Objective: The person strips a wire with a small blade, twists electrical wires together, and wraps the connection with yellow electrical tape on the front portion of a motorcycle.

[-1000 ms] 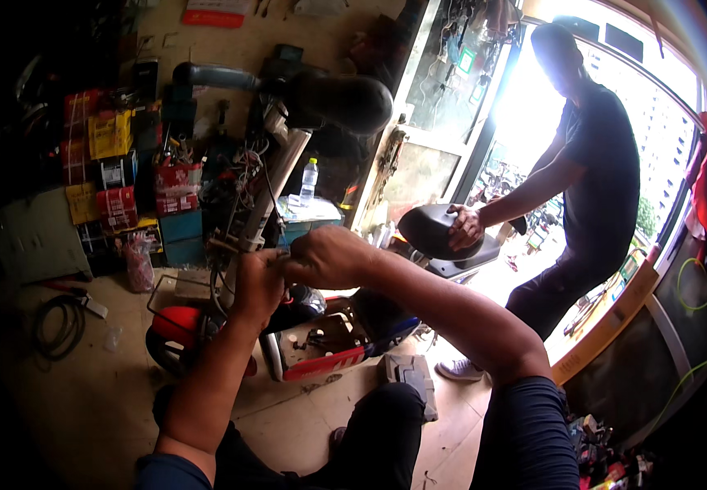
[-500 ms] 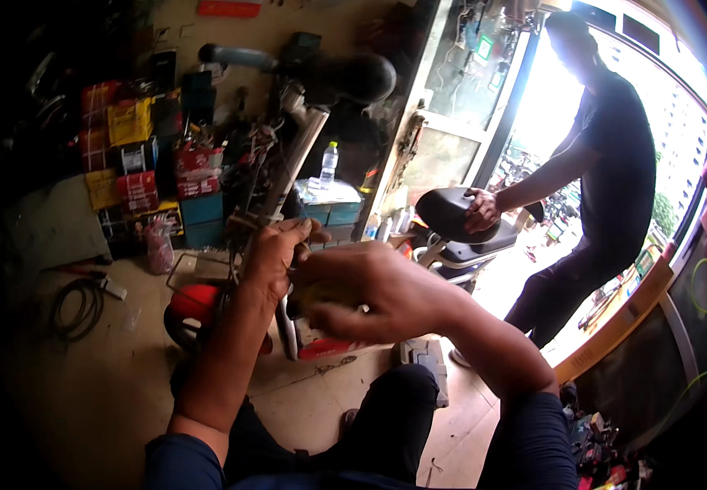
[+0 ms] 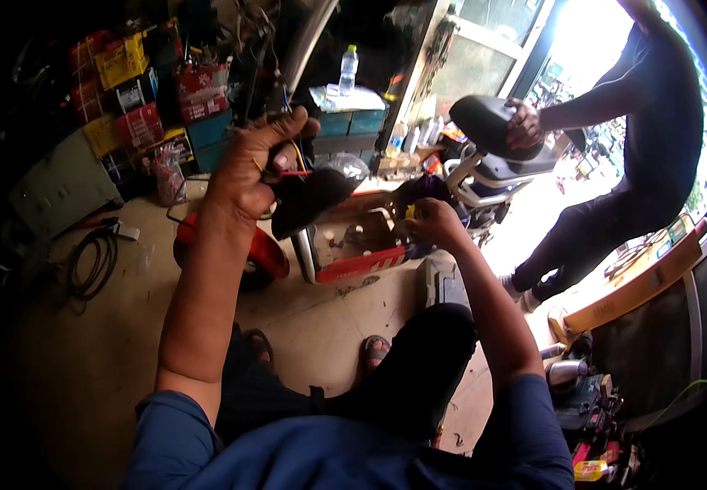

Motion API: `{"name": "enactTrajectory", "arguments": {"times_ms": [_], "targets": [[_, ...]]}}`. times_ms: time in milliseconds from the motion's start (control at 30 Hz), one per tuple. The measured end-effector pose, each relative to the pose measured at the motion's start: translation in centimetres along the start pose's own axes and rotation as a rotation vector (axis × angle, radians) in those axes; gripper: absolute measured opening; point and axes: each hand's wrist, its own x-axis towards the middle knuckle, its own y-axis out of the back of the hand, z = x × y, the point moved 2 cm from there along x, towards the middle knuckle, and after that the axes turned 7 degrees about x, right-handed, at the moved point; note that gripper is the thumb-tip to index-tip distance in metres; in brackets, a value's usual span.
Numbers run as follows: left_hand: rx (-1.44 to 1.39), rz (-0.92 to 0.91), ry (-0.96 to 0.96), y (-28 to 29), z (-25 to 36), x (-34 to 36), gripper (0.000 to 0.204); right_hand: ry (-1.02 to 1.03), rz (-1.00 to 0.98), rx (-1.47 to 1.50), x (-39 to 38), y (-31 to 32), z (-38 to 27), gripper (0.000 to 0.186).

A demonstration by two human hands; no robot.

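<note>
My left hand (image 3: 249, 167) is raised and shut on a bundle of red and yellow wires (image 3: 288, 163) and a black housing (image 3: 313, 196) that hangs from them. Below it stands a stripped red scooter (image 3: 357, 263) with its panels off. My right hand (image 3: 435, 222) is lower and to the right, at the scooter's open frame. Its fingers are curled by a small yellow piece (image 3: 409, 211), and I cannot tell whether they grip it. A second person (image 3: 655, 122) stands at the right with a hand (image 3: 523, 122) on the black seat (image 3: 484, 118).
Stacked red, yellow and blue boxes (image 3: 137, 90) fill the back left. A water bottle (image 3: 348, 69) stands on a shelf. A coiled black cable (image 3: 92, 261) lies on the floor at the left. Tools and parts (image 3: 582, 392) crowd the lower right by a yellow board (image 3: 631, 282).
My right hand has left my left hand and dropped down to the right, to the scooter frame. The left hand stays up with the wires. The view has tilted downward.
</note>
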Motion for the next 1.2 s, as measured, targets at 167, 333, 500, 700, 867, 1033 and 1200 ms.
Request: {"name": "enactTrajectory", "arguments": {"times_ms": [167, 333, 500, 700, 867, 1033, 1200], "targets": [[0.173, 0.000, -0.163, 0.0, 0.1, -1.0, 0.022, 0.137, -0.257, -0.057, 5.1, -9.0, 3.7, 0.050], [0.180, -0.038, -0.152, -1.4, -0.3, 0.1, 0.024, 0.560, -0.450, -0.696, 10.2, -20.0, 12.5, 0.030], [0.203, 0.067, -0.171, -1.8, -0.2, -0.3, 0.016, 0.108, -0.370, -0.317, 10.2, -22.4, 11.0, 0.047], [0.076, 0.087, -0.143, 0.3, -1.4, -0.5, 0.014, 0.161, -0.139, -0.123, 9.6, -16.4, 2.0, 0.039], [0.018, 0.017, -0.109, -0.9, -1.7, -0.8, 0.019, 0.202, 0.191, 0.117, 8.8, -9.4, -1.0, 0.039], [0.006, -0.037, -0.156, 0.1, -3.0, -1.2, 0.027, 0.270, 0.348, 0.756, 7.8, -2.3, -7.4, 0.028], [-0.040, -0.078, -0.177, 1.0, -2.8, -2.3, 0.030, 0.288, 0.167, 1.012, 4.2, 2.7, -18.0, 0.025]]}}
